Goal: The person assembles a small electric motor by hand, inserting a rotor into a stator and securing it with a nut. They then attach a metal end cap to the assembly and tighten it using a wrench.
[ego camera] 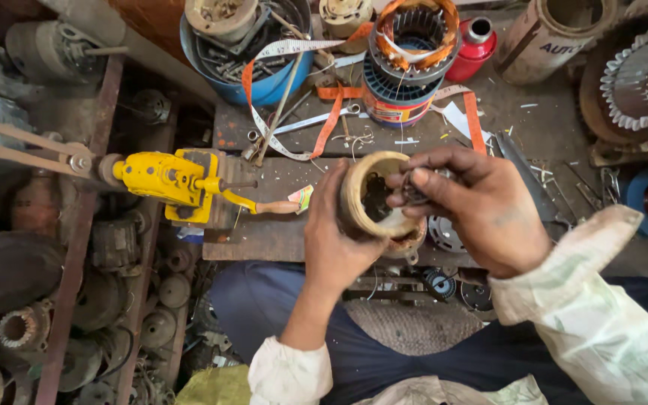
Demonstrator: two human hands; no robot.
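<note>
My left hand (331,240) grips a round tan motor stator (365,196) from the left side, holding it tilted with its open end facing up. My right hand (481,206) reaches over the stator from the right. Its thumb and fingers pinch a small dark piece (414,193) at the stator's inner rim. The inside of the stator is dark and mostly hidden. Both hands hover above a worn wooden bench (264,232) and my lap.
A yellow hand-cranked winder (178,180) sits left on the bench. Behind it are a blue bucket of parts (264,82), a wound stator on a can (406,60), a red bottle (474,45), orange and white tapes (324,124) and loose tools. Motor parts crowd the left shelves (76,247).
</note>
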